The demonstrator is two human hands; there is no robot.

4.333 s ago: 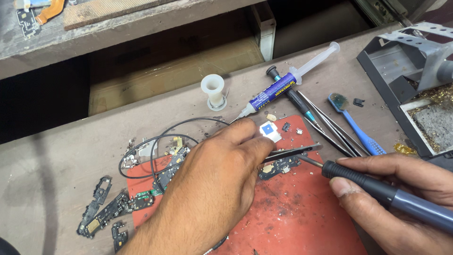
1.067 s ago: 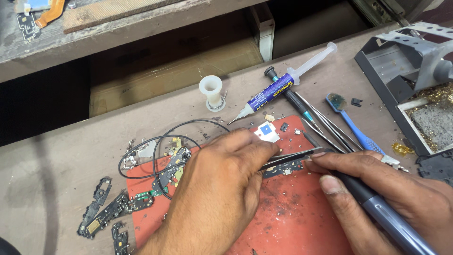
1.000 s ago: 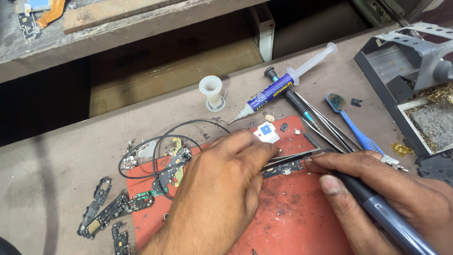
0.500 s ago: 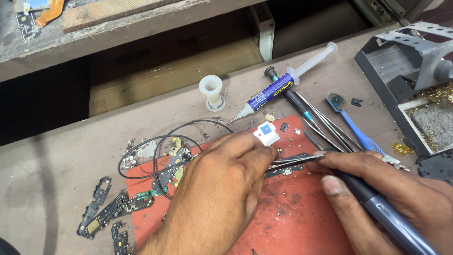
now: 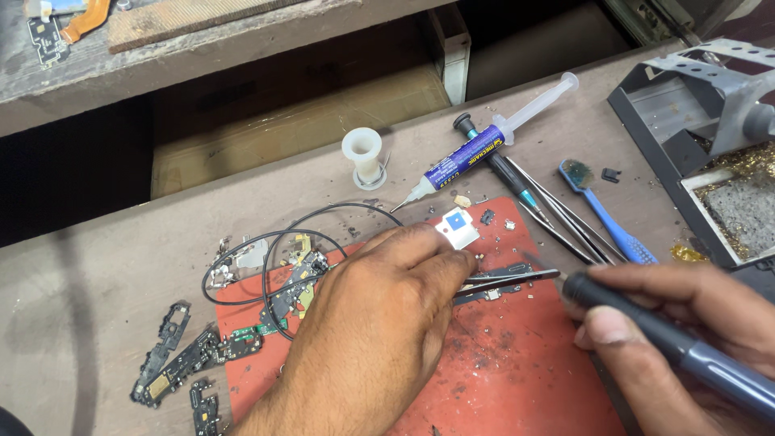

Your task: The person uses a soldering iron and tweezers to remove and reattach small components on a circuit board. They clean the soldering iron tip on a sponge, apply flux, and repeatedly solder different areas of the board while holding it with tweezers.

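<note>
My left hand [image 5: 379,323] rests on a red work mat [image 5: 525,363] and pinches metal tweezers [image 5: 513,279], whose tips lie on a small dark circuit board [image 5: 494,292]. My right hand [image 5: 678,339] grips a dark soldering iron [image 5: 646,323] like a pen, its tip just to the right of the tweezers' end, close above the mat. A small white square part [image 5: 457,228] with a blue centre lies on the mat just beyond my left fingers.
A flux syringe [image 5: 484,145], white spool [image 5: 362,153], blue brush [image 5: 601,211], spare tweezers and a probe [image 5: 549,206] lie beyond the mat. Black cable loops and several small circuit boards [image 5: 190,363] sit left. A grey iron stand with brass wool [image 5: 718,161] is at right.
My right hand drew the soldering iron's tip back to the right, off the small board. My left hand stayed put with the tweezers on the board.
</note>
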